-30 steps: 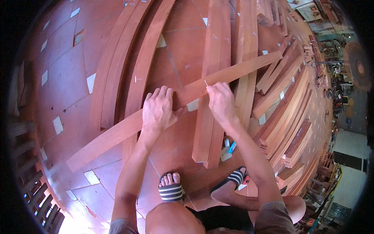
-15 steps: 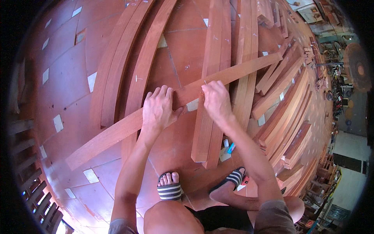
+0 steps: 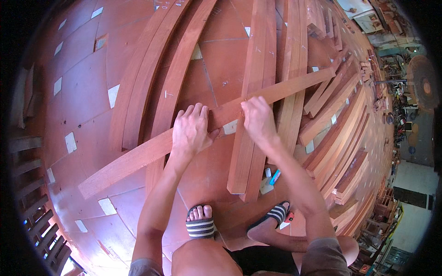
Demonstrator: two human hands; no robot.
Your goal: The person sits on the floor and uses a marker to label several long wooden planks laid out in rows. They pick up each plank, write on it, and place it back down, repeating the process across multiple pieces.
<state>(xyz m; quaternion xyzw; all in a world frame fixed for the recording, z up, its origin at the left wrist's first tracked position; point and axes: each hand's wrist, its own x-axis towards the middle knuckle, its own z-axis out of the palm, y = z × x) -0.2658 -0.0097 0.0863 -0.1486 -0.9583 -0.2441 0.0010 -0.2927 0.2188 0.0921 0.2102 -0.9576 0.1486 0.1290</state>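
Note:
A long reddish-brown wooden plank (image 3: 133, 162) slants from the lower left to the upper right, crossing over several beams. My left hand (image 3: 192, 129) grips it left of the middle, fingers over the far edge and thumb at the near side. Farther right, my right hand (image 3: 258, 117) rests at the plank with its fingers pinched together. Whatever is in that pinch is too small to make out. Under the plank lie a pair of beams (image 3: 246, 156) below my right hand and a single beam (image 3: 168, 94) with a white mark beyond my left hand.
More timber (image 3: 338, 152) lies in rows to the right. A blue-capped item (image 3: 275, 177) and a small red tool (image 3: 289, 217) lie on the tiled floor (image 3: 202, 172) near my sandalled feet. Dark slats (image 3: 27, 168) stand at the left edge; a round fan (image 3: 423, 85) is far right.
The view has shifted slightly. My right hand has turned a little, and the thin pale tip that stuck up from its fingers no longer shows clearly. My left hand keeps its grip.

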